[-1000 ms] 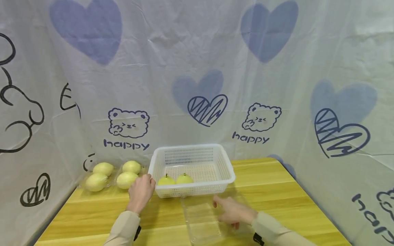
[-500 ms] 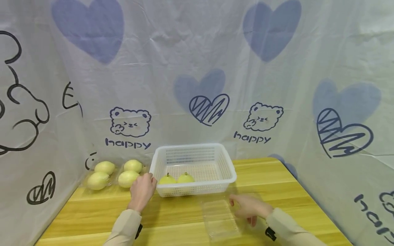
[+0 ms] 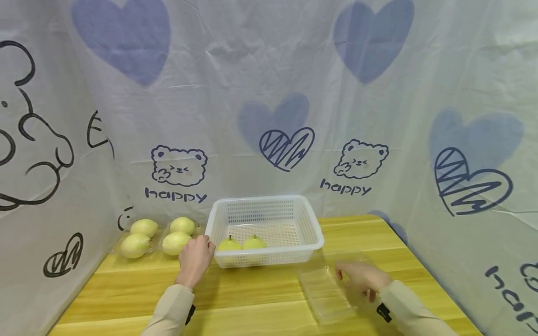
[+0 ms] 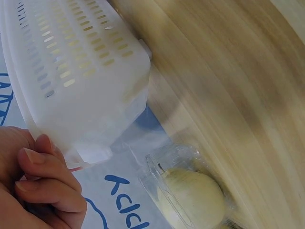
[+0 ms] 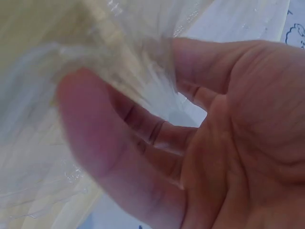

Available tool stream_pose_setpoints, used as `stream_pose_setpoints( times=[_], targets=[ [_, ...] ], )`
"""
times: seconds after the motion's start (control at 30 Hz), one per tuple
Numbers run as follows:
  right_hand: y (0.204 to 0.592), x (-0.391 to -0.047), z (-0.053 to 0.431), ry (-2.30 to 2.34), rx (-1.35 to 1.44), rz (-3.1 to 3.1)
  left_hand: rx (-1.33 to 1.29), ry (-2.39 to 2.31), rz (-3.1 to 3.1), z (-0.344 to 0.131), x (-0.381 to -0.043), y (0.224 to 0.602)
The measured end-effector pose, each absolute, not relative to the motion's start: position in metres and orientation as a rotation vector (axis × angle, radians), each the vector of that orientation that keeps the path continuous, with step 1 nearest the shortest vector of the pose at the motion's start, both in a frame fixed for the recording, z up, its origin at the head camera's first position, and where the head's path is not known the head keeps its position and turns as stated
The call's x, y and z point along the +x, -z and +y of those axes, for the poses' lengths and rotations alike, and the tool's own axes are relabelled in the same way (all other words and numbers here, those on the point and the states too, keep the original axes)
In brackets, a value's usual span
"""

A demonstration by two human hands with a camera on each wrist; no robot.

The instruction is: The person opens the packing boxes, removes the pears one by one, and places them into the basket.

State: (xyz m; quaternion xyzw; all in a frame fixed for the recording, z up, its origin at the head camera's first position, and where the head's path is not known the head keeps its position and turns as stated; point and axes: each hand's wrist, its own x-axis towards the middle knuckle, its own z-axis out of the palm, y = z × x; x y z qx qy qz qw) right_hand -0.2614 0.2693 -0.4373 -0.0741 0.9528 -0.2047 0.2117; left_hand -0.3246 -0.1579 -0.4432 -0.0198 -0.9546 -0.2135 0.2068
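Observation:
My left hand [image 3: 196,261] grips the left rim of a white perforated plastic basket [image 3: 286,255]; in the left wrist view its curled fingers [image 4: 50,193] are at the basket's edge. Two yellow-green pears [image 3: 254,243] with stems sit at the front left inside the basket. To the right, my right hand [image 3: 363,276] holds a clear plastic clamshell container [image 3: 325,291] over the front right of the table. The right wrist view has the thumb and fingers bent around its thin clear wall [image 5: 33,138], which is blurred. No fruit shows in this container.
Left of the basket stand clear packs with pears [image 3: 136,246], one pack close to my left hand. The wood-grain table [image 3: 252,303] ends at a printed white cloth [image 3: 269,154] behind and on both sides.
My right hand has moved to the right with the clear container, away from the front of the basket. My left hand stays at the basket's left rim.

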Motion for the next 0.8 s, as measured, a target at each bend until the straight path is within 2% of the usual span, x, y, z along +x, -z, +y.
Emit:
stream_pose_setpoints(
  times=[0.27, 0.63, 0.8],
  targets=[
    [0.436, -0.27, 0.294, 0.592, -0.083, 2.614, -0.052, 0.591, -2.645, -0.158, -0.324, 0.443],
    [0.436, -0.282, 0.325, 0.589, -0.145, 2.728, -0.064, 0.587, -2.662, -0.156, -0.323, 0.443],
    [0.437, -0.292, 0.333, 0.701, -0.05, 2.775, -0.052, 0.589, -2.655, -0.157, -0.323, 0.442]
  ],
)
